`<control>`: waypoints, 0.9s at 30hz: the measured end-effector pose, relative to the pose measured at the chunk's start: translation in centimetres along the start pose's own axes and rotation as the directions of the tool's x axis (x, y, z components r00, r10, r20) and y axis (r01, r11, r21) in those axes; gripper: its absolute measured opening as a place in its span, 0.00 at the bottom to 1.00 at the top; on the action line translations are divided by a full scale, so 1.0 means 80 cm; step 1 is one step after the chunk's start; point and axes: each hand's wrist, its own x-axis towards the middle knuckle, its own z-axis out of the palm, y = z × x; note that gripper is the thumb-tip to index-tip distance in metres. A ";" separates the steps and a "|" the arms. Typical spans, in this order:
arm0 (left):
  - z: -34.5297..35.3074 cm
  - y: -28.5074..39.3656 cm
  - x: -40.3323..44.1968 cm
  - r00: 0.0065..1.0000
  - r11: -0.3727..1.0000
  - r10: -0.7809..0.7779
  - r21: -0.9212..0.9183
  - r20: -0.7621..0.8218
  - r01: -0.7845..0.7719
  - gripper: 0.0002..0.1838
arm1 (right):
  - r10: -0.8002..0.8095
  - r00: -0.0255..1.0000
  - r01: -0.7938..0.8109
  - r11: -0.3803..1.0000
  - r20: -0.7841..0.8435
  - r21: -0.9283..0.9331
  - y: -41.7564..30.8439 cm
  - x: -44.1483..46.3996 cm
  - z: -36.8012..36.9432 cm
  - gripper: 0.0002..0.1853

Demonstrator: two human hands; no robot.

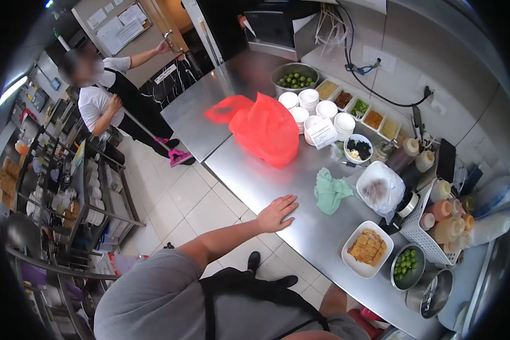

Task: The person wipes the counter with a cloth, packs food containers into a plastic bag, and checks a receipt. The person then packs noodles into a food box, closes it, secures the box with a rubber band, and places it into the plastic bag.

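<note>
My left hand (276, 214) lies on the front edge of the steel counter (317, 238), fingers stretched out, with nothing in it. Beyond it stands a full red plastic bag (266, 133). A crumpled green cloth (331, 191) lies to its right. Farther right is a white square bowl (352, 262) holding sliced, golden-brown fried food (368, 247). Part of my right arm (334, 300) shows low in the view, but my right hand cannot be seen.
Stacked white cups (309, 99), a pot of limes (294, 79) and garnish tubs (374, 119) line the back. Sauce bottles fill a white basket (436, 241) at right, near a bowl of small limes (407, 266). A co-worker (110, 90) stands left, holding a pink-headed broom (178, 157).
</note>
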 end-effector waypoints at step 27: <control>0.020 -0.003 -0.003 0.998 0.999 0.008 -0.051 -0.064 -0.011 0.21 | 0.057 0.990 -0.118 0.826 0.127 0.551 0.062 -0.046 -0.022 0.19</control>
